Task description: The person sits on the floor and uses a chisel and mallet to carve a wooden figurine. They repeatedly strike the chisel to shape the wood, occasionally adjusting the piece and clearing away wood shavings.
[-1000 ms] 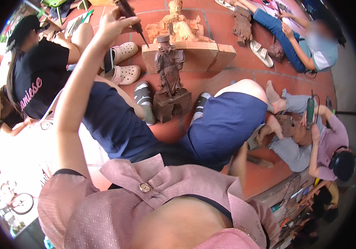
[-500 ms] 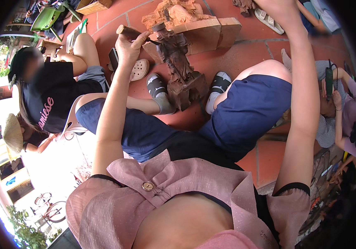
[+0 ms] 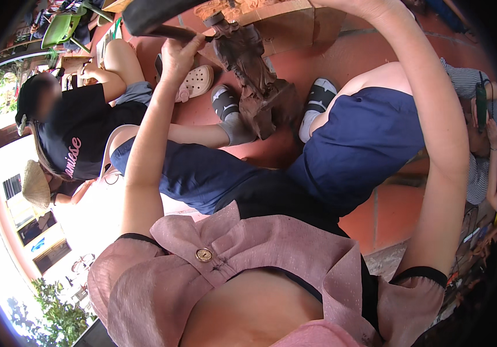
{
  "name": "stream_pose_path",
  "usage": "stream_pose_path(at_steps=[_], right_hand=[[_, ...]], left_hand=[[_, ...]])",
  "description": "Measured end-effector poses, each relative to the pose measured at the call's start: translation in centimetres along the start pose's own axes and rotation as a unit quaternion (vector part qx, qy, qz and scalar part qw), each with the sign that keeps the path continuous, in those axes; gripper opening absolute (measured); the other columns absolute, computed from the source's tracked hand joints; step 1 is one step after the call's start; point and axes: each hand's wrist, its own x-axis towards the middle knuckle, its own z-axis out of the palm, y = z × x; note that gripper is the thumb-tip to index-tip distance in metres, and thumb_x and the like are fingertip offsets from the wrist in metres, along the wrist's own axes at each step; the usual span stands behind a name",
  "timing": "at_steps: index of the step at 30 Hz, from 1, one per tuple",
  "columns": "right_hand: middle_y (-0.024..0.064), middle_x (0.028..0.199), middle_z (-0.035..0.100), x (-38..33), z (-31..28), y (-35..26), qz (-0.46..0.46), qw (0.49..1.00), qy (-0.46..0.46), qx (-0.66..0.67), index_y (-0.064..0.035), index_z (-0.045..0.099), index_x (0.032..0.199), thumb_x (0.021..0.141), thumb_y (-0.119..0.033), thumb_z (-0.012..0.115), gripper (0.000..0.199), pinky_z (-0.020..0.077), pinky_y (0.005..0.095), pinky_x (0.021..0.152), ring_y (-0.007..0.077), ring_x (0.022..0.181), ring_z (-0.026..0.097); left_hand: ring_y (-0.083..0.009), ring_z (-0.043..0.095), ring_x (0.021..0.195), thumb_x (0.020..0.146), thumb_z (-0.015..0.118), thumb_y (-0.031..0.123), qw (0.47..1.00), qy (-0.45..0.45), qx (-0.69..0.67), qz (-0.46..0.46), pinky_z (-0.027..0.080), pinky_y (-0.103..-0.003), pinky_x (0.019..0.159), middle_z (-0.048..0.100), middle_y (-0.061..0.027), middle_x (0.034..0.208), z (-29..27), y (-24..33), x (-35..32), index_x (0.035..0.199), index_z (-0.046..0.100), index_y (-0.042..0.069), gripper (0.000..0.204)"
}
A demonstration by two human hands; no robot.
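Between my feet stands a dark brown carved wooden figure (image 3: 247, 61) on a rough block base, tilted slightly. My left hand (image 3: 178, 58) is closed round a chisel (image 3: 170, 32) at the figure's upper left, its tip end close to the figure's shoulder. Over the chisel's butt end is the dark, blurred head of a mallet (image 3: 159, 14), which runs up past the top edge. Only part of my right hand (image 3: 352, 4) shows at the top edge, to the right; the mallet's line leads toward it, but its fingers are cut off.
Behind the figure lies a pale wood block (image 3: 289, 32) with an orange carving on it. A beige clog (image 3: 196, 81) is by my left foot. One person in a black shirt (image 3: 75, 127) sits close on my left, another in stripes (image 3: 480, 168) on my right.
My right arm has swung down and left, and the mallet has come into view over the chisel. My left hand stays on the chisel; the camera view has shifted slightly.
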Motion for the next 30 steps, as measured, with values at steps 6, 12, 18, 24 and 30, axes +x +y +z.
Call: stream_pose_path(at_steps=[6,12,18,24,30], right_hand=[[0.0181,0.077,0.064,-1.5,1.1,3.5,0.031,0.992,0.051,0.113,-0.0037,0.057,0.085,0.069,-0.008,0.072,0.022,0.0520,0.0448,0.072,0.0386,0.081,0.068],[0.0201,0.078,0.064,-2.2,1.8,4.7,0.025,0.991,0.066,0.114,-0.0024,0.059,0.088,0.066,-0.006,0.070,0.024,0.0517,0.0462,0.071,0.0399,0.079,0.067],[0.0195,0.077,0.064,-2.3,1.9,4.1,0.068,0.986,0.055,0.141,-0.0025,0.059,0.087,0.067,-0.007,0.071,0.023,0.0513,0.0455,0.071,0.0379,0.079,0.068],[0.0190,0.077,0.063,-2.8,2.1,3.3,0.050,0.974,0.021,0.218,-0.0042,0.058,0.086,0.071,-0.007,0.070,0.019,0.0503,0.0445,0.068,0.0378,0.077,0.067],[0.0198,0.089,0.068,-3.0,3.1,3.1,-0.015,0.990,-0.043,0.132,-0.0056,0.060,0.099,0.073,-0.010,0.071,0.028,0.0521,0.0488,0.075,0.0396,0.087,0.069]], left_hand=[[-0.0138,0.070,0.091,0.095,0.072,0.006,0.993,-0.078,0.086,0.035,0.058,-0.029,0.084,0.070,-0.0072,0.097,0.3,0.8,1.9,0.107,0.063,-0.004,0.017],[-0.0106,0.066,0.088,0.095,0.073,0.008,0.988,-0.101,0.105,0.048,0.056,-0.028,0.082,0.068,-0.0033,0.095,1.1,0.3,2.4,0.106,0.065,0.000,0.016],[-0.0109,0.065,0.086,0.092,0.076,0.006,0.962,-0.062,0.236,0.122,0.054,-0.028,0.080,0.068,-0.0052,0.090,1.9,1.5,1.2,0.105,0.065,0.001,0.018],[-0.0159,0.066,0.084,0.090,0.076,0.005,0.936,-0.041,0.272,0.217,0.053,-0.030,0.078,0.068,-0.0073,0.088,2.8,1.5,0.3,0.104,0.065,0.004,0.018],[-0.0193,0.068,0.078,0.087,0.078,0.006,0.946,-0.015,0.190,0.262,0.054,-0.033,0.074,0.071,-0.0062,0.085,2.8,-0.7,0.7,0.095,0.068,0.004,0.013]])
